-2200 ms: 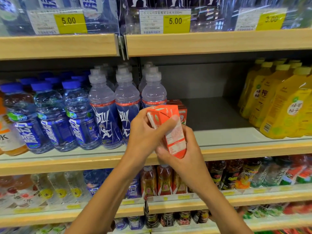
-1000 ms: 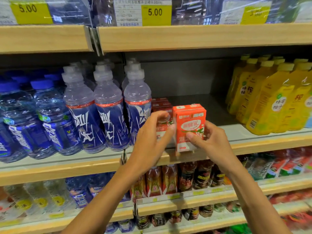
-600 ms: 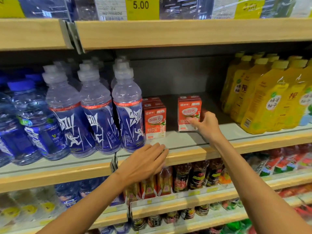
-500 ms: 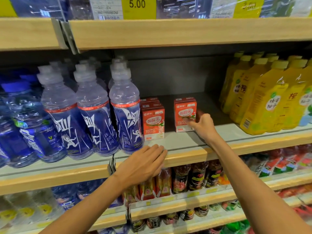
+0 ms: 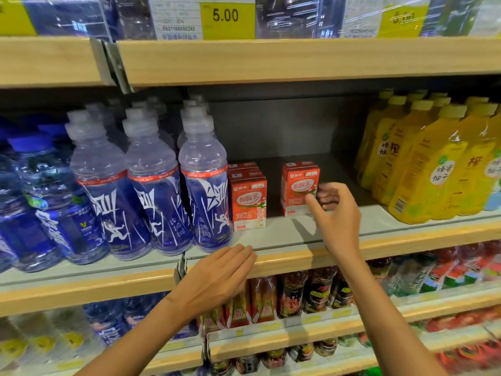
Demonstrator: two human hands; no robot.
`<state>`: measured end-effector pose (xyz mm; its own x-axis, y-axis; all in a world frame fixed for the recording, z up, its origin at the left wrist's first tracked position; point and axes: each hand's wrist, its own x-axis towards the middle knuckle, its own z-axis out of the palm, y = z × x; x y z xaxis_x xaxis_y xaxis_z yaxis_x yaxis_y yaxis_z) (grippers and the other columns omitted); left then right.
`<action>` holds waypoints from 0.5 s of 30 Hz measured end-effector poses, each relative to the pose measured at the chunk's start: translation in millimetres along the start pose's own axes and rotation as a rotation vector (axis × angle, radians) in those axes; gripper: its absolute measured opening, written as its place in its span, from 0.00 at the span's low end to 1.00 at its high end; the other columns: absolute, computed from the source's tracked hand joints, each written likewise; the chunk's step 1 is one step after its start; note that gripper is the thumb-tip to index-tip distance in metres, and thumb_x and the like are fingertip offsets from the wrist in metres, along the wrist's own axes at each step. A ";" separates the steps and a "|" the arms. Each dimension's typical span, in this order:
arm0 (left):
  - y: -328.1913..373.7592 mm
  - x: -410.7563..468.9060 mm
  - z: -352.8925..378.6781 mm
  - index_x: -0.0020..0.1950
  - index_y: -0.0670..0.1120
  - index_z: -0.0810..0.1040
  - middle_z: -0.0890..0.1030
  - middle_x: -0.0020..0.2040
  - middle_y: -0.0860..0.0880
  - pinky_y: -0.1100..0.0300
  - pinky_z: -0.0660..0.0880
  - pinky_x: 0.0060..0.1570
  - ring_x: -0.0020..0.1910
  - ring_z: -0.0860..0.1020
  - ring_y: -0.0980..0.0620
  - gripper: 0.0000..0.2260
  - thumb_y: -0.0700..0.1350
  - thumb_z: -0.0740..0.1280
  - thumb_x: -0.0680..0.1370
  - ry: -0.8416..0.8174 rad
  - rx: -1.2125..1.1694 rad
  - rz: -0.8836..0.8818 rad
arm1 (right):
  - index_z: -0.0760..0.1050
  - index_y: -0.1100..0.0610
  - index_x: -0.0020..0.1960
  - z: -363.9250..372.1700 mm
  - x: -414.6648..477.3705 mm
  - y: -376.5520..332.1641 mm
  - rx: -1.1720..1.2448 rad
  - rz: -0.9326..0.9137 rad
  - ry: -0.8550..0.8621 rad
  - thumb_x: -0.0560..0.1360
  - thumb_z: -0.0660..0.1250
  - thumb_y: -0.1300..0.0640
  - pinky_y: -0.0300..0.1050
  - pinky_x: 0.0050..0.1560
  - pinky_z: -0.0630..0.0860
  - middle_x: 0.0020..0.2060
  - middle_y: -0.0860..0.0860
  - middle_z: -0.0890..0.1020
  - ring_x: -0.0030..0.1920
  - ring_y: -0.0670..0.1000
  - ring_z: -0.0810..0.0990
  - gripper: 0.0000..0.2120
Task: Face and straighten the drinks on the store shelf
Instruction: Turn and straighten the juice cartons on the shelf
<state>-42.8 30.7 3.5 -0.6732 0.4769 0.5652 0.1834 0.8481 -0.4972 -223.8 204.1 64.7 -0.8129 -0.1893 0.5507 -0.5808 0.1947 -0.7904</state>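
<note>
Two red-orange drink cartons stand upright, labels forward, on the grey shelf (image 5: 287,234). The left carton (image 5: 248,203) sits beside the blue sports bottles, with more cartons lined up behind it. The right carton (image 5: 298,185) stands apart, a gap between the two. My right hand (image 5: 334,213) holds this right carton at its lower right corner, thumb on the front and fingers curled at its side. My left hand (image 5: 222,275) lies flat with straight fingers on the wooden shelf edge (image 5: 292,260), below the left carton.
Rows of clear bottles with blue labels (image 5: 203,191) fill the shelf's left side. Yellow juice bottles (image 5: 423,169) stand at the right. The upper shelf (image 5: 298,61) hangs close overhead with price tags (image 5: 225,16). Small bottles (image 5: 314,291) crowd the lower shelf.
The carton held in both hands was set on the shelf to the right of the other carton. My left hand let go and dropped to the shelf edge.
</note>
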 end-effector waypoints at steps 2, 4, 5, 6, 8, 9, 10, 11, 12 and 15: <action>-3.9 -10.3 -0.4 0.66 0.37 0.70 0.80 0.60 0.39 0.51 0.76 0.60 0.59 0.79 0.43 0.17 0.44 0.62 0.80 0.004 -0.001 0.021 | 0.72 0.53 0.57 8.1 -13.7 -12.9 0.073 -0.047 -0.103 0.73 0.71 0.52 0.26 0.45 0.72 0.50 0.47 0.79 0.49 0.40 0.77 0.15; -7.1 -16.5 -1.2 0.68 0.37 0.67 0.78 0.63 0.39 0.51 0.76 0.60 0.61 0.78 0.44 0.17 0.43 0.57 0.82 0.002 -0.003 0.039 | 0.71 0.52 0.61 23.8 -20.4 -25.5 0.084 -0.025 -0.239 0.73 0.71 0.49 0.24 0.45 0.71 0.53 0.44 0.77 0.50 0.38 0.76 0.19; -8.1 -18.1 -1.5 0.69 0.37 0.67 0.78 0.63 0.39 0.51 0.75 0.61 0.61 0.78 0.44 0.17 0.43 0.56 0.82 -0.003 0.000 0.049 | 0.70 0.52 0.63 32.2 -21.3 -30.5 0.083 -0.005 -0.301 0.73 0.71 0.48 0.26 0.45 0.72 0.55 0.43 0.75 0.52 0.38 0.75 0.22; -8.7 -18.6 -1.9 0.69 0.37 0.67 0.77 0.64 0.39 0.51 0.75 0.61 0.62 0.77 0.44 0.17 0.43 0.56 0.82 -0.008 0.006 0.058 | 0.68 0.53 0.64 40.2 -21.6 -34.4 0.085 0.021 -0.350 0.72 0.71 0.47 0.29 0.48 0.72 0.57 0.44 0.75 0.54 0.40 0.74 0.24; -8.8 -19.2 -1.8 0.69 0.37 0.66 0.77 0.64 0.39 0.51 0.74 0.62 0.62 0.77 0.44 0.17 0.43 0.54 0.83 -0.007 0.014 0.072 | 0.68 0.57 0.65 53.6 -21.8 -38.4 0.076 0.069 -0.393 0.72 0.71 0.46 0.40 0.53 0.76 0.59 0.49 0.76 0.58 0.46 0.76 0.27; -8.6 -19.3 -1.9 0.69 0.37 0.67 0.77 0.64 0.39 0.51 0.74 0.62 0.62 0.77 0.44 0.17 0.43 0.54 0.83 -0.006 0.014 0.075 | 0.68 0.58 0.64 58.5 -22.1 -39.3 0.071 0.086 -0.399 0.72 0.71 0.46 0.45 0.55 0.77 0.59 0.52 0.78 0.58 0.49 0.77 0.27; -8.4 -18.8 -2.3 0.69 0.37 0.67 0.78 0.64 0.40 0.52 0.75 0.62 0.62 0.78 0.44 0.17 0.43 0.54 0.83 -0.007 0.010 0.078 | 0.69 0.59 0.63 62.6 -22.5 -39.6 0.077 0.097 -0.399 0.72 0.72 0.47 0.47 0.56 0.78 0.58 0.53 0.78 0.57 0.50 0.78 0.27; -8.3 -18.6 -3.0 0.69 0.37 0.66 0.78 0.64 0.40 0.52 0.75 0.61 0.62 0.78 0.45 0.17 0.44 0.54 0.83 -0.008 0.010 0.081 | 0.69 0.59 0.63 65.9 -23.1 -39.8 0.089 0.103 -0.394 0.72 0.72 0.48 0.49 0.56 0.78 0.57 0.54 0.79 0.57 0.51 0.78 0.26; -8.3 -18.5 -3.8 0.69 0.37 0.66 0.78 0.64 0.40 0.52 0.75 0.61 0.62 0.77 0.45 0.18 0.44 0.54 0.83 -0.010 0.014 0.086 | 0.70 0.59 0.62 68.6 -23.4 -39.7 0.098 0.109 -0.389 0.72 0.72 0.48 0.50 0.57 0.78 0.57 0.54 0.79 0.57 0.51 0.78 0.25; -8.3 -18.0 -7.0 0.69 0.37 0.66 0.77 0.64 0.40 0.53 0.75 0.61 0.62 0.77 0.45 0.19 0.45 0.58 0.81 -0.016 0.023 0.090 | 0.71 0.59 0.61 73.1 -22.8 -38.7 0.081 0.131 -0.373 0.71 0.73 0.49 0.52 0.57 0.78 0.56 0.55 0.78 0.56 0.52 0.78 0.23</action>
<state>-27.2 16.7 2.1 -0.6660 0.5467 0.5075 0.2272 0.7967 -0.5601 -179.7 130.5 63.0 -0.8002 -0.5072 0.3202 -0.4555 0.1664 -0.8746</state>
